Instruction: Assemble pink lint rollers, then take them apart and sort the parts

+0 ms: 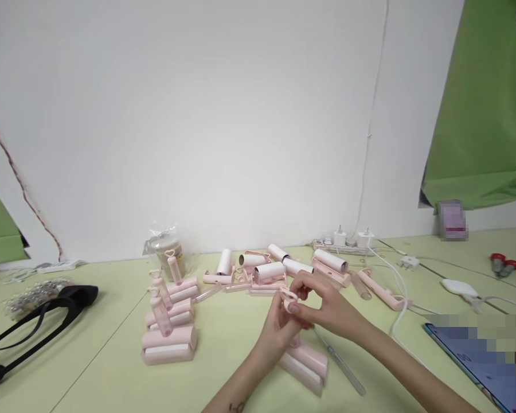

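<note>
The pale green tabletop (103, 355) carries a stack of pink lint rollers (168, 338) left of centre, with a bagged jar (168, 252) behind it. A loose pile of white rolls and pink holders (275, 269) lies along the back, near a power strip (344, 245). One pink roller (306, 366) lies at the front beside a clear tube (346, 367). Black straps (34, 324) lie far left, and a white cable (398, 310) lies on the right.

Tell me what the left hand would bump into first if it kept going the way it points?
Most likely the right hand: its fingers sit right in front of the left hand, both pinching the pink heart piece. Beyond lies the pile of rollers, though depth is unclear.
</note>
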Available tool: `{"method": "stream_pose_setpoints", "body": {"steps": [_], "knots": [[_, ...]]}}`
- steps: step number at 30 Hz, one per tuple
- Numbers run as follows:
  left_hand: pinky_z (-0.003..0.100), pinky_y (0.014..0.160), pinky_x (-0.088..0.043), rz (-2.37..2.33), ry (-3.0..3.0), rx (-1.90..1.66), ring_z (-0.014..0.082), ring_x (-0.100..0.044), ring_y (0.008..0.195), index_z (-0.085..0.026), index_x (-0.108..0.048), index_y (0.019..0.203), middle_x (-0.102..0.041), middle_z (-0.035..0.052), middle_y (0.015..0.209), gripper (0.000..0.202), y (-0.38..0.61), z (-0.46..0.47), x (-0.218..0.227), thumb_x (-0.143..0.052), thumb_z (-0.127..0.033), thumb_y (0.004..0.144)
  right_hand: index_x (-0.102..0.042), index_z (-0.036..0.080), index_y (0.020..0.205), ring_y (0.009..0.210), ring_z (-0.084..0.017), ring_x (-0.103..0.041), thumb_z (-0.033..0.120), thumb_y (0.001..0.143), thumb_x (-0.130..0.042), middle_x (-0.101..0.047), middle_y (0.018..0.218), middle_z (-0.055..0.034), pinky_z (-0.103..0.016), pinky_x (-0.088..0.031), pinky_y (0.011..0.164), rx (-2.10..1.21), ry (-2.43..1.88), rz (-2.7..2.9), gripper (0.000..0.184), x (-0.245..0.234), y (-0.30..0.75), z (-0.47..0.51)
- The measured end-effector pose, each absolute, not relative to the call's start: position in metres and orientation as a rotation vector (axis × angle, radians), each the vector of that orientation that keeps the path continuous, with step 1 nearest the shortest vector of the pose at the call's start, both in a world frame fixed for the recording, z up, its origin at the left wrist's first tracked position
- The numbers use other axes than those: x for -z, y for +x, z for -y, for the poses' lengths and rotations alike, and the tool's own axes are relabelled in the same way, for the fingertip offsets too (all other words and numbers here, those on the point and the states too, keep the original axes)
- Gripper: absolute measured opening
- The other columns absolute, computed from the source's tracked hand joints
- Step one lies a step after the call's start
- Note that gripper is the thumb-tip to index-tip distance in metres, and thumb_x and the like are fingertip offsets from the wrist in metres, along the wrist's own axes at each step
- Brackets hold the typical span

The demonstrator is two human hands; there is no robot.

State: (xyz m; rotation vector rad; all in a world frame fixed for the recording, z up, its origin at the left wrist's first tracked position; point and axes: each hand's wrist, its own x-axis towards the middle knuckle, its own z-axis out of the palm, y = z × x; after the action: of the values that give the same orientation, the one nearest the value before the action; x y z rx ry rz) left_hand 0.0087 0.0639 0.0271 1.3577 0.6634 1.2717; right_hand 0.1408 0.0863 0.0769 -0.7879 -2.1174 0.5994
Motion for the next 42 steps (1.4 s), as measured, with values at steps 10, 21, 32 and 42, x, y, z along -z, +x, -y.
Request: {"method": "stream_pose_setpoints", "body": {"steps": [10, 21, 32, 42], "knots": [[0.023, 0.058, -0.036, -0.73, 1.466, -1.289, 0.0107, -0.042, 0.061, -0.016, -0.044, 0.082, -0.044, -0.0018, 0.068, 0.038, 0.013, -0.064, -0.014, -0.058, -0.048, 0.067, -0.058, 0.021, 0.079, 0.078, -0.017, -0.054, 0.032, 0.084, -0.043, -0.057, 0.081, -0.0029, -0.028, -0.044, 0.069, -0.508, -0.767, 2.036, 0.018, -0.061, 0.13, -0.079], [0.021, 0.052, -0.037, -1.48, 1.15, -1.798, 0.0104, -0.044, 0.056, -0.021, -0.046, 0.088, -0.048, -0.0028, 0.064, 0.031, -0.115, 0.041, -0.007, -0.059, -0.042, 0.07, -0.057, 0.027, 0.084, 0.089, -0.019, -0.052, 0.037, 0.083, -0.045, -0.057, 0.091, -0.002, -0.03, -0.041, 0.077, -0.549, -0.829, 2.079, 0.016, -0.07, 0.148, -0.093], [0.026, 0.061, -0.045, -1.816, 1.066, -2.08, 0.0198, -0.05, 0.088, -0.023, -0.043, 0.1, -0.047, 0.0031, 0.096, 0.049, -0.181, -0.01, -0.003, -0.062, -0.046, 0.061, -0.053, 0.02, 0.1, 0.092, -0.024, -0.051, 0.014, 0.071, -0.046, -0.05, 0.105, -0.0092, -0.037, -0.041, 0.075, -0.332, -1.011, 2.267, 0.03, -0.022, 0.102, -0.189], [0.054, 0.086, -0.037, -2.33, 1.4, -1.553, 0.0411, -0.043, 0.102, -0.021, -0.028, 0.122, -0.043, 0.0111, 0.115, 0.103, -0.222, 0.014, 0.022, -0.07, -0.036, 0.029, -0.047, 0.016, 0.113, 0.111, -0.023, -0.042, 0.02, 0.076, -0.056, -0.045, 0.122, -0.0089, -0.04, -0.035, 0.09, -0.262, -0.626, 2.518, 0.038, -0.026, -0.068, -0.168]]}}
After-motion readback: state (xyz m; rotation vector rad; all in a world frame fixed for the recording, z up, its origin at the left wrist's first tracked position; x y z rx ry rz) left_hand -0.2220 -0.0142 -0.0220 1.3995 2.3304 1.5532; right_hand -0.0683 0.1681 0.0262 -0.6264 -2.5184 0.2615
